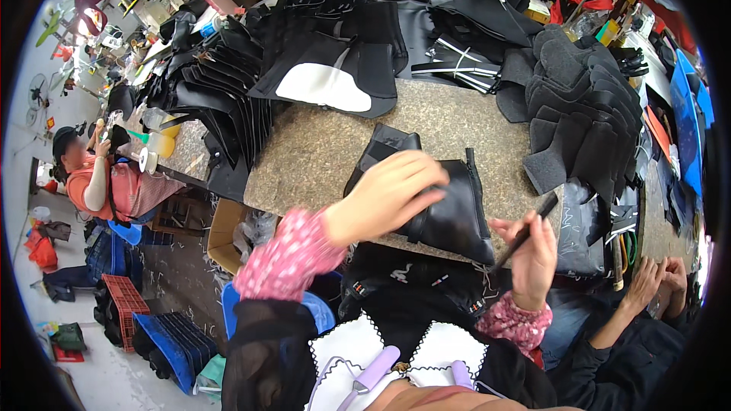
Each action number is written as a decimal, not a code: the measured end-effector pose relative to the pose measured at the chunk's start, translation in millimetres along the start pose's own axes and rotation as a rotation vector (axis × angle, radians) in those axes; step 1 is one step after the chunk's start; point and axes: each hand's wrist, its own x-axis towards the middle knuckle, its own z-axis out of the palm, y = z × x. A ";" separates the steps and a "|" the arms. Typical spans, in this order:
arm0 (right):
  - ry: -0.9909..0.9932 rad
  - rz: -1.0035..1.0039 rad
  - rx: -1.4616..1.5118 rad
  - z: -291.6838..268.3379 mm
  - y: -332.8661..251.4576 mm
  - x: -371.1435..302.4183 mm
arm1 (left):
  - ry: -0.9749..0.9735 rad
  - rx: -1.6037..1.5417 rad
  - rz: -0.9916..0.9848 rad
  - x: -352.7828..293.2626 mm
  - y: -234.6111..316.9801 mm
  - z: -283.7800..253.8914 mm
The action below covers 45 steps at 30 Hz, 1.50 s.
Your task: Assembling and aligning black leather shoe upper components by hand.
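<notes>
On the speckled tabletop before me lies a black leather piece (453, 217), shaped like part of a boot upper, with a dark zipper-like strip (477, 183) along its right edge. My left hand (400, 186) is over its left half, fingers stretched and thumb apart, with nothing visible in them. Whether it touches the leather I cannot tell. Just right of the piece, my right hand (533, 251) pinches a narrow, stiff-looking black strip (525, 237), held at a slant; its exact kind is unclear.
Black cut pieces pile up at left (221, 91) and right (586, 99). Behind lie a white patch (324, 87) and a tied bundle of strips (461, 65). Another person's hands (655, 281) rest at the right; a person in orange (99, 179) sits far left. A cardboard box (226, 236) stands below.
</notes>
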 end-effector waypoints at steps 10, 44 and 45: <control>0.158 -0.041 -0.040 -12.2 -6.2 -28.5 | -0.167 0.559 -0.292 24.0 -60.6 54.7; 0.248 0.221 -0.050 57.1 40.9 11.5 | -0.093 -0.365 -0.119 23.9 -26.4 21.5; 0.236 0.283 0.017 52.0 42.8 12.5 | -0.012 -0.203 0.083 22.4 -29.0 23.0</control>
